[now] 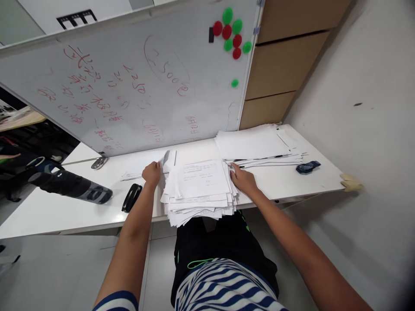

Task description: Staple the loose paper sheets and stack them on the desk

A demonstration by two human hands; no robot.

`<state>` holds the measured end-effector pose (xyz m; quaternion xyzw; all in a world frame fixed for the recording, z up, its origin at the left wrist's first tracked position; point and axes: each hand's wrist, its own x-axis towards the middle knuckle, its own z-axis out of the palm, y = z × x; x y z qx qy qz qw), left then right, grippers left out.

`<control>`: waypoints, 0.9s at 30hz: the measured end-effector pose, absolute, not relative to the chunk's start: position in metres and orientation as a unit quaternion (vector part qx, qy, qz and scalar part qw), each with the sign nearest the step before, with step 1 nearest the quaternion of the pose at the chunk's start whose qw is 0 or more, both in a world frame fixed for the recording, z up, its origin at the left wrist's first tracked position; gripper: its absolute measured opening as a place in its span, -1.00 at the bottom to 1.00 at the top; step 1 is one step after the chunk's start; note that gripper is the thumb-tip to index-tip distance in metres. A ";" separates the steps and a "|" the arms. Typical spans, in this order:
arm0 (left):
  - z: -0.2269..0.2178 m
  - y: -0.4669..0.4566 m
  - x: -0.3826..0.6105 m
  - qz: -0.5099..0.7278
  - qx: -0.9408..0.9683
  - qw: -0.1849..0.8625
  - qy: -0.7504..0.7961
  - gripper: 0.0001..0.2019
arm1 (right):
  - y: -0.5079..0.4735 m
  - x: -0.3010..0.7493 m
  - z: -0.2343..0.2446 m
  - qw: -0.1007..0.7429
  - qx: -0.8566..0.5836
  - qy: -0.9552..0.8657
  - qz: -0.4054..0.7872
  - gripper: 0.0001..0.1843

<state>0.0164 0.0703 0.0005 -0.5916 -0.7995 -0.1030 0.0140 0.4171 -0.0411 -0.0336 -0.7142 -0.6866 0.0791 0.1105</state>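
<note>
A thick, untidy stack of printed papers (199, 190) lies at the front edge of a white table (285, 183), some sheets hanging over the edge. My left hand (151, 173) is at the stack's left side, fingers curled on the edge of a few lifted sheets. At the stack's right side, my right hand (241, 179) presses against the paper edges with its fingers tucked into them. Both hands are closed on the pile.
A second paper pile (256, 144) with a pen lies at the back right. A black stapler (131, 197) sits left of my arm, a dark bottle (69, 186) further left, a dark blue object (308, 166) at right. A whiteboard (139, 82) with magnets stands behind.
</note>
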 end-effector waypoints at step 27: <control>0.067 -0.106 0.119 -0.672 -0.318 -0.534 -0.402 -0.56 | -0.103 0.342 0.045 0.547 -0.387 -0.434 0.602 -0.38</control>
